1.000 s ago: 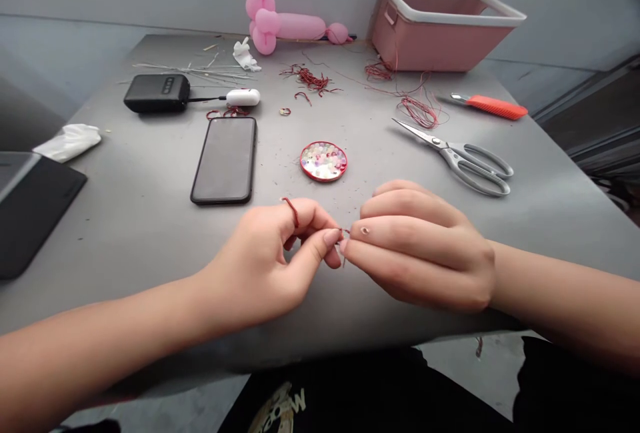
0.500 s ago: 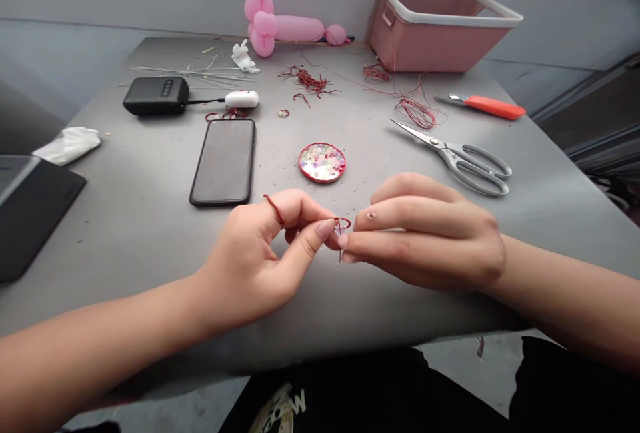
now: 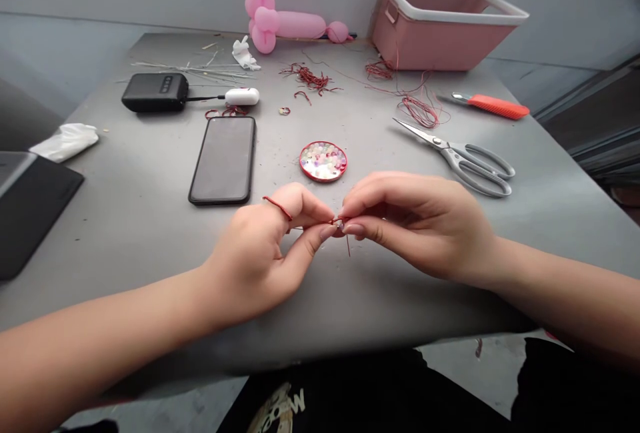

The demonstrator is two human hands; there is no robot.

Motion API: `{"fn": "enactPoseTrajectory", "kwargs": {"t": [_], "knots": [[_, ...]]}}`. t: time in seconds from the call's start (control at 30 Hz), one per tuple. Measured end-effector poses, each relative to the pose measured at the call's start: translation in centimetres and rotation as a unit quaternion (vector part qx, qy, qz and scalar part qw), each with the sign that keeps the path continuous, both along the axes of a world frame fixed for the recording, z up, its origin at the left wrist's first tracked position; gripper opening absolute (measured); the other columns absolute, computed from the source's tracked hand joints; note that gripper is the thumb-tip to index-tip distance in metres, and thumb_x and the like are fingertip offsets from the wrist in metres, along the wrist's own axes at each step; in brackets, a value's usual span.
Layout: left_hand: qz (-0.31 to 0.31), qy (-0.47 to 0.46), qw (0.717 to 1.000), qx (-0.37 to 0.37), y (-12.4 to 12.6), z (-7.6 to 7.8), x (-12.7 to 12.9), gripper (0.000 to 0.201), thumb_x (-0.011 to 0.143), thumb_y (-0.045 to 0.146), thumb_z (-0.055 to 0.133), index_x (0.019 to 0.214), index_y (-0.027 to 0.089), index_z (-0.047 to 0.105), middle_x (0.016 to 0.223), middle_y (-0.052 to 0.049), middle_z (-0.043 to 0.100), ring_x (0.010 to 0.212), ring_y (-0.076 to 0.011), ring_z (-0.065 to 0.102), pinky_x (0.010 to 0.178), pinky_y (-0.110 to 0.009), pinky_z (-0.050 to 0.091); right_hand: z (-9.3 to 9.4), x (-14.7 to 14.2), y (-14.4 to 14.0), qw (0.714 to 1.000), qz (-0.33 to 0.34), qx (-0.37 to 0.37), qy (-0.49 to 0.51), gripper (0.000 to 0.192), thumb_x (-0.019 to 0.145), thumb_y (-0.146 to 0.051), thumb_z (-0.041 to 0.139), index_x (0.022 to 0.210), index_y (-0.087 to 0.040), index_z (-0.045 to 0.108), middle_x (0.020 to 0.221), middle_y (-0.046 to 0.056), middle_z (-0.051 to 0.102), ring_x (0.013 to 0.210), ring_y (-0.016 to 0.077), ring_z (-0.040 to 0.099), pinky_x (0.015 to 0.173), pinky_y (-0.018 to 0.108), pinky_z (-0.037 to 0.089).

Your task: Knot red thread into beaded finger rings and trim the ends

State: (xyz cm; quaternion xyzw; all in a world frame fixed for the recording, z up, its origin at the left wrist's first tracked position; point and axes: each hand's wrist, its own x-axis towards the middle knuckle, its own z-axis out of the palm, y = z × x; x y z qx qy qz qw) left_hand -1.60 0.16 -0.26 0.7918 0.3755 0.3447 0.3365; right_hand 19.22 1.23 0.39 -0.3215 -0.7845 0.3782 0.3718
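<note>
My left hand [image 3: 280, 246] pinches a dark red cord [image 3: 349, 246] between thumb and index finger. Its thin free end hangs below my fingertips. A small clear bead [image 3: 340, 225] sits on the cord between both hands. From the other side, my right hand [image 3: 415, 223] closes its thumb and fingers on the same cord beside the bead. A loop of red cord [image 3: 277, 207] goes round my left index finger. Just beyond the hands lies a round red-rimmed dish [image 3: 323, 178] holding several pale beads.
A phone [image 3: 223, 161] lies left of the dish, with a black power bank [image 3: 155, 92] behind it. Scissors [image 3: 463, 160], an orange cutter [image 3: 499, 106] and red thread [image 3: 419, 111] lie on the right. At the back stand a pink bin [image 3: 435, 43] and a pink balloon [image 3: 300, 25].
My right hand has moved in to meet the left, its thumb and fingers now pinching at the bead. The small red cord loop seen before is now mostly covered by fingertips.
</note>
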Motion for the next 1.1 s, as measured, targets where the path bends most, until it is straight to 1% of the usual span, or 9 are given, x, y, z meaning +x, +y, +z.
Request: {"fn": "enactPoseTrajectory", "kwargs": {"t": [0.2, 0.3, 0.53, 0.67, 0.77, 0.87, 1.0, 1.07, 1.1], "knots": [[-0.032, -0.024, 0.994, -0.102, -0.2, 0.3, 0.1, 0.007, 0.087, 0.015, 0.058, 0.094, 0.017, 0.056, 0.088, -0.004, 0.076, 0.085, -0.0161, 0.074, 0.075, -0.028, 0.057, 0.3, 0.1, -0.1, 0.994, -0.005, -0.106, -0.012, 0.004, 0.085, -0.019, 0.066, 0.083, -0.016, 0.065, 0.080, 0.001, 0.068, 0.069, 0.0108, 0.068, 0.059, 0.022, 0.058], [-0.033, -0.017, 0.993, -0.115, -0.2, 0.5, 0.1, 0.008, 0.087, 0.015, 0.058, 0.094, 0.018, 0.056, 0.091, -0.004, 0.076, 0.085, -0.0168, 0.073, 0.076, -0.030, 0.057, 0.3, 0.1, -0.3, 0.995, -0.026, -0.085, -0.039, 0.004, 0.083, -0.018, 0.066, 0.080, -0.015, 0.064, 0.076, 0.001, 0.068, 0.066, 0.0105, 0.066, 0.055, 0.021, 0.055], [-0.014, 0.040, 0.991, -0.124, 0.0, 0.4, 0.0, 0.006, 0.088, 0.025, 0.058, 0.091, 0.020, 0.058, 0.086, -0.002, 0.077, 0.082, -0.0184, 0.073, 0.068, -0.028, 0.055, -0.2, -0.2, -0.3, 0.997, -0.044, -0.012, -0.065, 0.007, 0.078, -0.013, 0.064, 0.073, -0.018, 0.061, 0.071, -0.001, 0.065, 0.063, 0.0083, 0.060, 0.058, 0.020, 0.054], [-0.021, 0.031, 0.983, -0.181, -0.1, 0.4, 0.3, 0.010, 0.088, 0.028, 0.059, 0.093, 0.020, 0.058, 0.088, -0.003, 0.078, 0.080, -0.0184, 0.073, 0.062, -0.027, 0.053, -0.2, -0.3, -0.3, 0.995, -0.054, 0.001, -0.083, 0.011, 0.075, -0.011, 0.064, 0.070, -0.018, 0.058, 0.066, -0.003, 0.062, 0.056, 0.0070, 0.057, 0.053, 0.018, 0.051], [-0.036, 0.024, 0.975, -0.216, -0.1, 0.5, 0.4, 0.010, 0.089, 0.030, 0.060, 0.091, 0.020, 0.058, 0.085, -0.002, 0.077, 0.075, -0.0171, 0.072, 0.061, -0.027, 0.052, -0.2, -0.4, -0.4, 0.990, -0.060, 0.046, -0.118, 0.013, 0.073, -0.009, 0.062, 0.069, -0.019, 0.055, 0.063, -0.004, 0.059, 0.053, 0.0066, 0.055, 0.049, 0.017, 0.047], [-0.051, 0.029, 0.979, -0.193, 0.0, 0.4, 0.4, 0.007, 0.088, 0.026, 0.060, 0.088, 0.019, 0.059, 0.083, -0.001, 0.076, 0.076, -0.0159, 0.072, 0.068, -0.027, 0.053, -0.7, -0.3, -0.7, 0.974, -0.062, 0.147, -0.162, 0.014, 0.076, -0.009, 0.060, 0.070, -0.019, 0.054, 0.061, -0.003, 0.057, 0.053, 0.0070, 0.052, 0.048, 0.017, 0.042], [-0.062, 0.071, 0.990, -0.107, 0.2, 0.2, 0.1, 0.007, 0.089, 0.019, 0.055, 0.083, 0.019, 0.058, 0.076, 0.000, 0.072, 0.069, -0.0139, 0.068, 0.062, -0.025, 0.050, -1.3, -0.3, -1.4, 0.933, -0.066, 0.301, -0.187, 0.016, 0.089, -0.014, 0.055, 0.074, -0.019, 0.055, 0.063, -0.001, 0.054, 0.054, 0.0096, 0.045, 0.051, 0.022, 0.040], [-0.046, 0.096, 0.994, -0.026, 0.3, 0.2, -0.1, 0.009, 0.089, 0.017, 0.053, 0.083, 0.019, 0.059, 0.073, 0.001, 0.070, 0.066, -0.0131, 0.065, 0.062, -0.024, 0.048, -1.1, -0.4, -1.6, 0.940, -0.065, 0.292, -0.162, 0.013, 0.089, -0.013, 0.055, 0.079, -0.019, 0.059, 0.066, 0.000, 0.058, 0.057, 0.0100, 0.048, 0.055, 0.023, 0.043], [-0.034, 0.102, 0.994, 0.009, 0.4, 0.3, -0.2, 0.009, 0.089, 0.016, 0.053, 0.083, 0.019, 0.058, 0.072, 0.001, 0.069, 0.066, -0.0128, 0.064, 0.062, -0.024, 0.048, -0.8, -0.4, -1.5, 0.958, -0.060, 0.247, -0.135, 0.010, 0.089, -0.012, 0.056, 0.082, -0.019, 0.061, 0.068, 0.001, 0.061, 0.059, 0.0097, 0.052, 0.056, 0.022, 0.045]]}}
